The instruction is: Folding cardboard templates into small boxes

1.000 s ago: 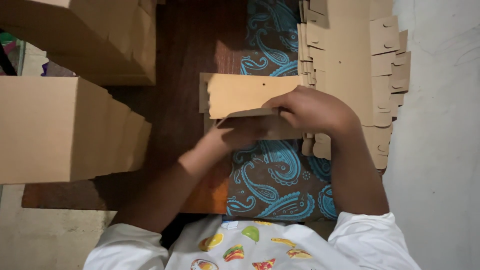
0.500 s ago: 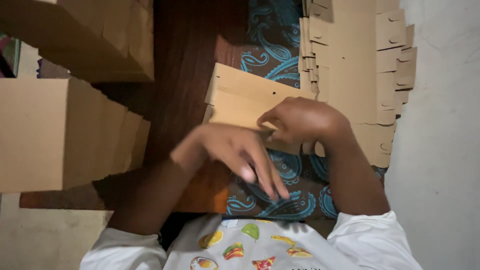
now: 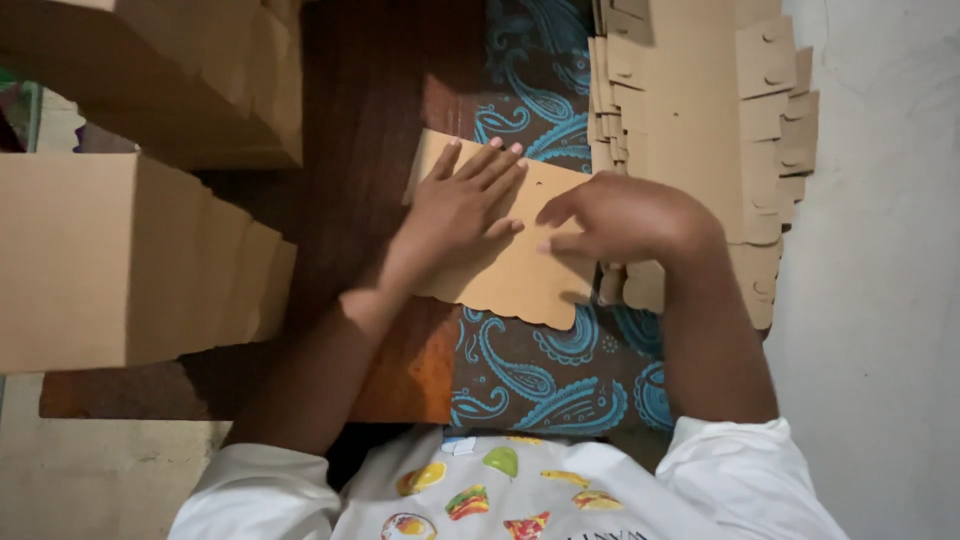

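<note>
A: Biggest first. Wooden table (image 3: 375, 130), dark, with a blue paisley cloth (image 3: 540, 370) over its right part. Folded cardboard boxes (image 3: 130, 250) stacked along the left edge, more at the far left corner.

B: Right edge?

A: Pile of flat die-cut cardboard blanks (image 3: 700, 110), tabbed, reaching from the far right corner down past the middle.

B: Work piece?

A: One flat cardboard blank (image 3: 520, 270) with a scalloped near edge, lying mid-table across the cloth's left border, right end touching the pile.

B: Hands?

A: Left hand (image 3: 460, 205) pressed flat on the blank, fingers straight and spread, gripping nothing. Right hand (image 3: 625, 215) curled over the blank's right end, fingertips bent down on it; cannot tell whether pinching a flap or just pressing.

B: Risks?

A: Likely the blank sliding on the smooth cloth if the flat palm eases, giving a crooked crease. Possibly snagging a tab of the adjoining pile and dragging a sheet along. Scalloped edge could tear under a hard pull.
</note>
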